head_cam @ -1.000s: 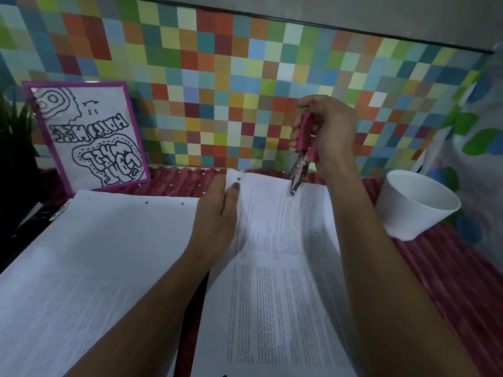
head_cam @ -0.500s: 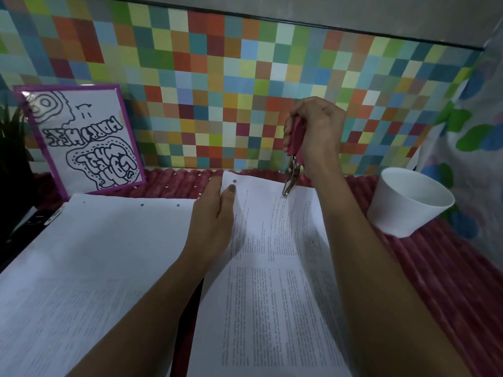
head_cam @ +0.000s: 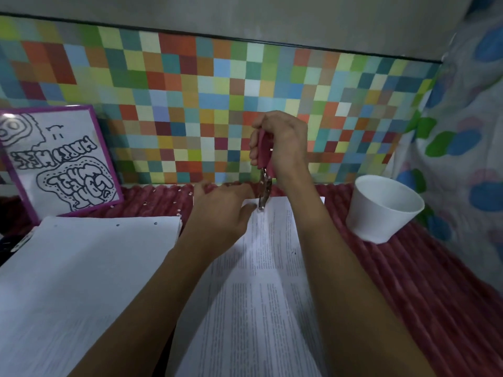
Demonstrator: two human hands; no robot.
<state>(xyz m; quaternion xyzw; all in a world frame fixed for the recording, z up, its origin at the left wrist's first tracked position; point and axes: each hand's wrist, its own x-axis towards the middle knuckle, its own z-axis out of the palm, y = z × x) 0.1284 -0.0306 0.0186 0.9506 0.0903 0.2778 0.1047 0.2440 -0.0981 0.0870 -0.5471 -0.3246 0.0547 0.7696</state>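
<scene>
My right hand (head_cam: 283, 142) grips a pink-handled hole punch (head_cam: 264, 172), held upright with its metal jaws at the far edge of a printed sheet (head_cam: 261, 289). My left hand (head_cam: 220, 213) lies on the sheet's top left part, fingers reaching over the far edge right beside the jaws. The sheet rests on a red ribbed cloth (head_cam: 435, 295) and my two forearms cover part of it.
A stack of white punched paper (head_cam: 89, 268) lies to the left. A white paper cup (head_cam: 383, 210) stands at the right. A purple-framed drawing (head_cam: 57, 161) leans on the chequered wall (head_cam: 190, 104). Small paper dots lie on the cloth behind.
The punch has come down from above the sheet to its far edge. My left hand has slid forward and right to the edge by the jaws. The view moved closer.
</scene>
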